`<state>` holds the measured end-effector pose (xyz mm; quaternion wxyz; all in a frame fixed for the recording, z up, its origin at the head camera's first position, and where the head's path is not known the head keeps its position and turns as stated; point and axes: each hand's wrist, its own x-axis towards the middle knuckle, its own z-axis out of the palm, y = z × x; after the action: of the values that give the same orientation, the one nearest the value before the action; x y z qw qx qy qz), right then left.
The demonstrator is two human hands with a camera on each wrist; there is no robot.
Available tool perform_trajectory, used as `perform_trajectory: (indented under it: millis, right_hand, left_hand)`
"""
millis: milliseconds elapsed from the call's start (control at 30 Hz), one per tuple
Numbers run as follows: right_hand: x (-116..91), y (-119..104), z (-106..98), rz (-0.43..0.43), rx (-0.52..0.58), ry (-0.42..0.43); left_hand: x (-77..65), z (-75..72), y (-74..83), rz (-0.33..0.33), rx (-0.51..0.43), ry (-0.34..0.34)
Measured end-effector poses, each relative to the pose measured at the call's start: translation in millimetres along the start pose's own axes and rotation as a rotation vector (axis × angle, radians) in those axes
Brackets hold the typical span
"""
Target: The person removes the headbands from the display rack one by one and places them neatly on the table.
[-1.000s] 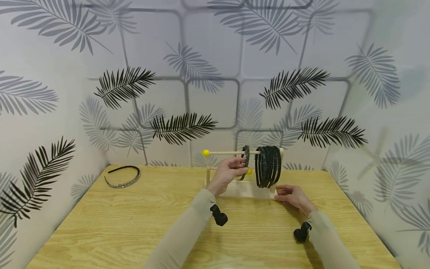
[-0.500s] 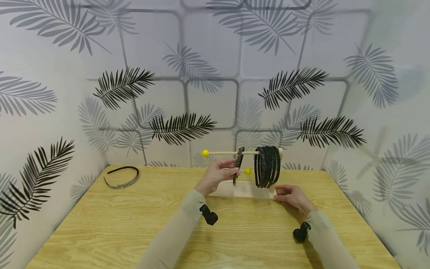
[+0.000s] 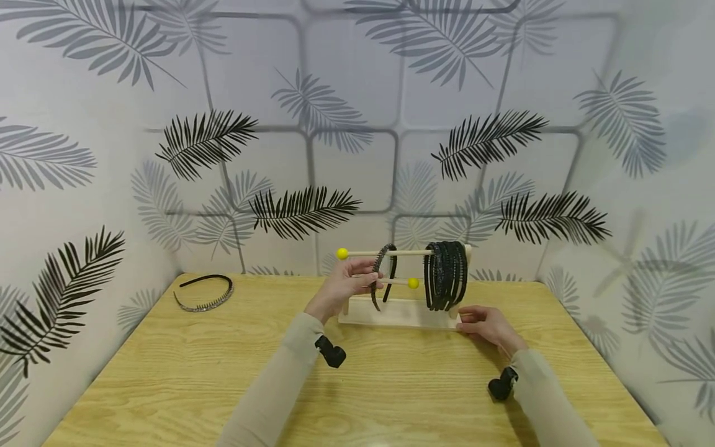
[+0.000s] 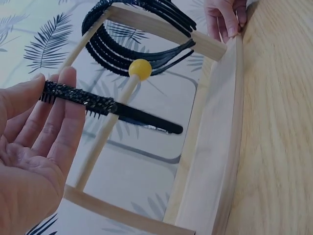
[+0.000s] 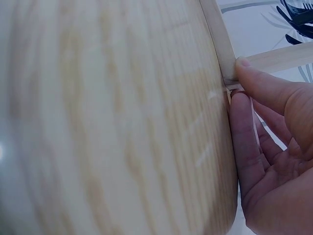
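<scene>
My left hand (image 3: 342,288) pinches a dark, glittery toothed headband (image 4: 100,104) between thumb and fingers. In the head view this headband hangs around the upper rod of a pale wooden headband rack (image 3: 396,315), towards the rod's left, yellow-tipped end. It also passes by the lower rod, whose yellow ball (image 4: 140,69) shows in the left wrist view. At the rack's right end, my right hand (image 3: 490,326) holds the corner of the base with thumb and fingers. A bunch of several black headbands (image 3: 445,276) hangs at the right of the upper rod.
One more headband (image 3: 204,307), toothed and sparkly, lies at the far left of the wooden table (image 3: 234,372). Another yellow ball (image 3: 342,254) caps the upper rod's left end. Leaf-patterned walls (image 3: 357,167) stand behind and on both sides.
The left hand has moved left along the upper rod with the headband, which has turned so both its arms show apart. The right hand stays at the rack's corner.
</scene>
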<state>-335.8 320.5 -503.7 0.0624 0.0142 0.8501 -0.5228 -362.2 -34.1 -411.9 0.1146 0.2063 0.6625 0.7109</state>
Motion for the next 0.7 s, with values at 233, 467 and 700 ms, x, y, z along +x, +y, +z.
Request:
perform_trajectory:
  millis: [233, 467, 700]
  right_hand:
    - [2.1, 0.7, -0.1, 0.016, -0.025, 0.012]
    - [1.7, 1.6, -1.0, 0.017, -0.025, 0.015]
    - [2.9, 1.8, -0.9, 0.022, -0.028, 0.017]
  left_hand:
    - [-2.8, -9.1, -1.0, -0.001, 0.038, -0.054]
    - [-7.4, -15.1, 0.4, 0.014, 0.109, -0.093]
    - [-11.9, -22.1, 0.7, -0.025, 0.110, -0.070]
